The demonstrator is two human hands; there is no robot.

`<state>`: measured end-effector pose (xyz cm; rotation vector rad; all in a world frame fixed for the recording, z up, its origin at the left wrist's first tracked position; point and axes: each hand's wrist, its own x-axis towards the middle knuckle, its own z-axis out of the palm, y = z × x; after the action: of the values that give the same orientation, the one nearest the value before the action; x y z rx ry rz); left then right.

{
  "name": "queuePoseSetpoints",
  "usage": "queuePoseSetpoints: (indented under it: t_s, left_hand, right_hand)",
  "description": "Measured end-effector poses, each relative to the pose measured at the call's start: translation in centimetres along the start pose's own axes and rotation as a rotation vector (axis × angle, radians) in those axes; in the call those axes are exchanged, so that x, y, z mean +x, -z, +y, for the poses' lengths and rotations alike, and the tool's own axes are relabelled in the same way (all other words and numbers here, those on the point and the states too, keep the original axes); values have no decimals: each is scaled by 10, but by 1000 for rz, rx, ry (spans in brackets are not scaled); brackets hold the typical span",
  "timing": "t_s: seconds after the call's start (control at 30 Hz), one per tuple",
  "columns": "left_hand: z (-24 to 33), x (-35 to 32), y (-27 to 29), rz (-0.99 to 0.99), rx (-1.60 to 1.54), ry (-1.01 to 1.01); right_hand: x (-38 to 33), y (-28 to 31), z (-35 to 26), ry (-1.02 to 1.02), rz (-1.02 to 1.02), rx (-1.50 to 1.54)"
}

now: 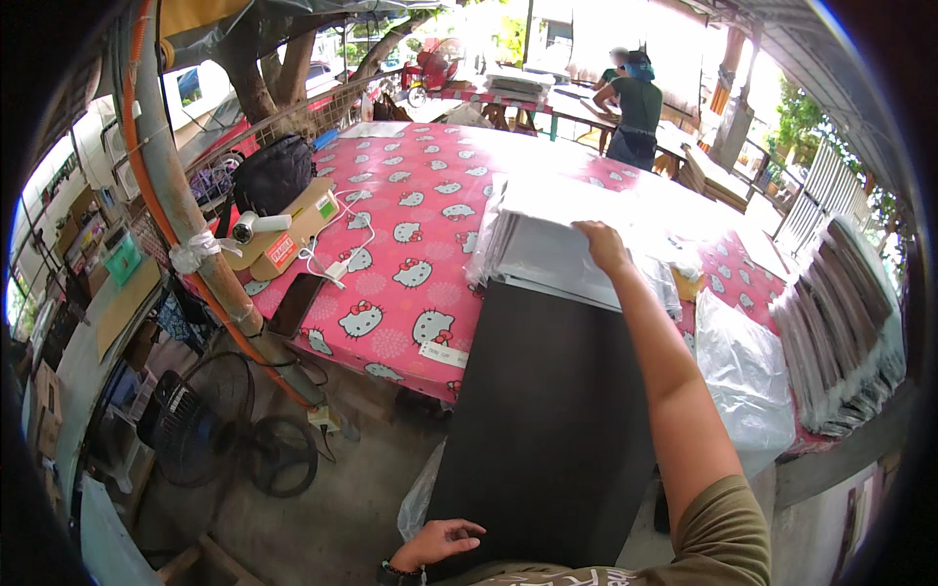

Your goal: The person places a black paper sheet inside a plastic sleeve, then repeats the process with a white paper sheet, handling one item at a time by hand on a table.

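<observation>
My right hand (601,244) reaches far forward and rests flat on a stack of pale grey sheets in clear plastic (547,244) lying on a pink cartoon-patterned table (410,195). A large black board (552,420) leans from the table's near edge down toward me. Against its lower left corner lies my left hand (440,542), fingers spread and touching the board's edge. Whether the right hand grips the sheets or only presses on them cannot be told.
A cardboard box (293,230) with a small white camera, a black backpack (272,174) and a dark phone (296,303) sit at the table's left. Stacked dark boards (840,322) and a plastic bag (743,376) lie at right. A floor fan (195,420) stands below. Another person (635,107) works behind.
</observation>
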<state>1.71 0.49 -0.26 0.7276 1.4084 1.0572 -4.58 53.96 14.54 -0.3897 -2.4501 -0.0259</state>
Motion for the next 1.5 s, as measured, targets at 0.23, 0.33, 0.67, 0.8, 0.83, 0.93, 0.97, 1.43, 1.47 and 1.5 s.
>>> queuePoseSetpoints:
  t_s: [0.23,0.33,0.67,0.8,0.83,0.93,0.97,1.43,1.47,1.5]
  left_hand:
    - [13,-15,48,942,-100,-352]
    - [31,-36,83,1337,-80,-497]
    - [141,15,-13,893,-139,-924]
    - [163,43,-70,596,298,-804]
    - [167,45,-79,549,329,-787]
    - [162,55,-98,452,216,-821]
    - [159,57,-102,442,234,-842]
    - [168,54,-135,109,-21,-478]
    - [169,54,-132,111,18,-434]
    - [170,54,-127,113,57,-390]
  right_hand:
    - [-38,-41,-17,-68,-563,185]
    - [-52,-14,-6,-256,-403,401]
    - [-221,100,-262,-74,-582,1503]
    - [-276,116,-264,-416,-449,1889]
    - [-284,124,-257,-475,-438,1856]
    - [-298,145,-246,-531,-254,1698]
    - [-299,151,-248,-467,-109,1598]
    - [-321,146,-232,-683,244,1772]
    - [-322,147,-229,-671,216,1761]
    - [-323,148,-225,-658,189,1750]
